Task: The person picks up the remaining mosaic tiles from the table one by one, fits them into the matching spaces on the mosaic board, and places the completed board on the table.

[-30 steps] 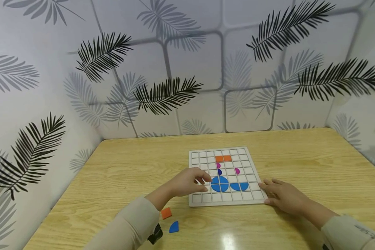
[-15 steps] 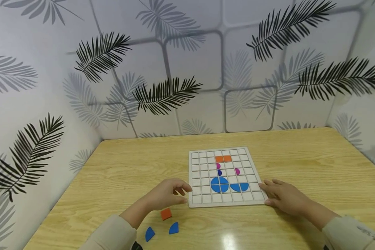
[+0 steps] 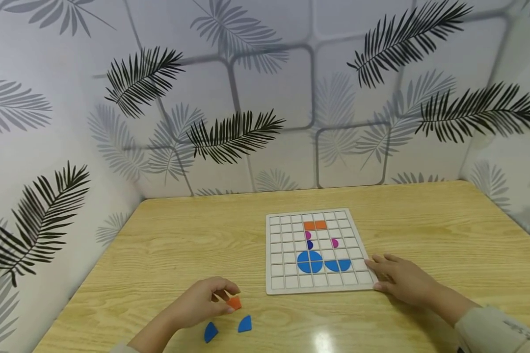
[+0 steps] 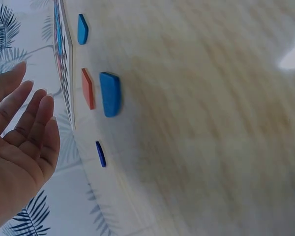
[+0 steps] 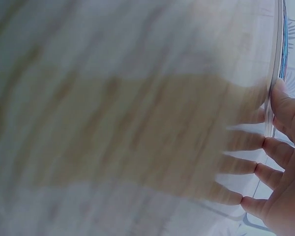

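At eight o'clock from the grid board (image 3: 277, 270), the left hand (image 3: 202, 303) hovers by the loose orange tile (image 3: 234, 303), thumb and fingers parted; fetching it seems the step, a pinch next. At four o'clock, the right hand (image 3: 403, 280), fingers spread, touches the board's edge.

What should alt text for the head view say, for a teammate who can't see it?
A person's left hand hovers by an orange piece on a wooden table, with two blue pieces nearby. The right hand touches the right edge of a white grid board bearing orange, pink and blue shapes. Behind is a leaf-patterned wall.
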Demonstrator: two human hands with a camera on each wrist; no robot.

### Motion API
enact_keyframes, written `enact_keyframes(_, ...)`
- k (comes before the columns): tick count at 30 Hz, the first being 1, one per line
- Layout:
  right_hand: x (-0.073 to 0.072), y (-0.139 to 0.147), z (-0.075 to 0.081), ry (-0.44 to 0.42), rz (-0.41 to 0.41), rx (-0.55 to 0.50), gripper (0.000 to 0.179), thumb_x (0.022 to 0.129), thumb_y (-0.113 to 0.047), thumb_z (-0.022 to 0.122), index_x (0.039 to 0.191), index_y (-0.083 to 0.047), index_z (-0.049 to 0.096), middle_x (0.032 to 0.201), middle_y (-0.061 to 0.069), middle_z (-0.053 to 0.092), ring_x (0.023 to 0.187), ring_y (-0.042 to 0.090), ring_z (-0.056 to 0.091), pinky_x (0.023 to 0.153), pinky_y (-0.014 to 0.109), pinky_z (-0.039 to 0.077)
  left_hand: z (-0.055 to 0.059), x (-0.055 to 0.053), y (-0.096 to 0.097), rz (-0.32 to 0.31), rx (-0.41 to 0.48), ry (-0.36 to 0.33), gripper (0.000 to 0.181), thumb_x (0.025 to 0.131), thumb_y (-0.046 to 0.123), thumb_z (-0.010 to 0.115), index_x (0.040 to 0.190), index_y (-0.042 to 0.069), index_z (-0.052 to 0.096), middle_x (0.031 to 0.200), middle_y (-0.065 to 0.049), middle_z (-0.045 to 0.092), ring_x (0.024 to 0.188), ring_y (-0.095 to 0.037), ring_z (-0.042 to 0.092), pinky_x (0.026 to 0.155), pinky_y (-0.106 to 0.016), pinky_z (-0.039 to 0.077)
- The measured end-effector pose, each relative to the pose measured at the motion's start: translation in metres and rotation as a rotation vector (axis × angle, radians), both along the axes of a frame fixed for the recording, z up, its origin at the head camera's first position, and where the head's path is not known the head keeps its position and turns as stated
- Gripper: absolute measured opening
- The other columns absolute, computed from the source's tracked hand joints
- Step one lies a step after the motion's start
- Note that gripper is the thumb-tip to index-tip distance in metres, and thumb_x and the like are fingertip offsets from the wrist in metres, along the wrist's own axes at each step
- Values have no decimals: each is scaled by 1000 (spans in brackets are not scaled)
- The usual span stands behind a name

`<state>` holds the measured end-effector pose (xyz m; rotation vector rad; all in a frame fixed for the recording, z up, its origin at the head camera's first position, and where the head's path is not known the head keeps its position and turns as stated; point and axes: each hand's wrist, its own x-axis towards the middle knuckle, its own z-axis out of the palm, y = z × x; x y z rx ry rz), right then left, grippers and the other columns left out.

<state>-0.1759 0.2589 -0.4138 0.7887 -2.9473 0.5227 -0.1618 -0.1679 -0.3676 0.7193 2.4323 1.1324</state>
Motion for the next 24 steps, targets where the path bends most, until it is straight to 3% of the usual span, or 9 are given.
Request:
enact_keyframes(7, -1, 1, 0, 2, 3, 3, 53, 79, -35, 59, 119, -2, 51, 118, 24, 47, 106, 48, 38, 83, 56, 30, -7, 6, -16, -7, -23, -59, 30, 76, 15, 65, 103, 5, 57, 102, -5, 55, 90, -24, 51, 73, -34, 42)
enact_keyframes(13, -2, -1, -1, -2, 4, 4, 53, 79, -36, 58, 120, -2, 50, 118, 24, 46, 107, 47, 38, 83, 56, 30, -14, 11, -26, 12, -92, -60, 32, 74, 16, 68, 102, 6, 58, 100, -2, 55, 90, -24, 50, 75, -41, 41)
enact_keyframes(17, -3, -2, -2, 4, 8, 10, 53, 79, -35, 59, 119, -2, 51, 118, 24, 46, 106, 47, 38, 83, 56, 31, -18, 14, -29, 49, -142, -52, 34, 70, 19, 71, 100, 7, 58, 95, 1, 53, 87, -20, 49, 76, -39, 41)
enact_keyframes(24, -1, -2, -1, -16, -7, 12, 53, 79, -35, 58, 120, -2, 50, 119, 24, 46, 107, 47, 38, 83, 56, 31, -25, 14, -26, 48, -170, -8, 32, 67, 18, 73, 94, 8, 59, 85, 1, 50, 76, -16, 46, 66, -28, 40)
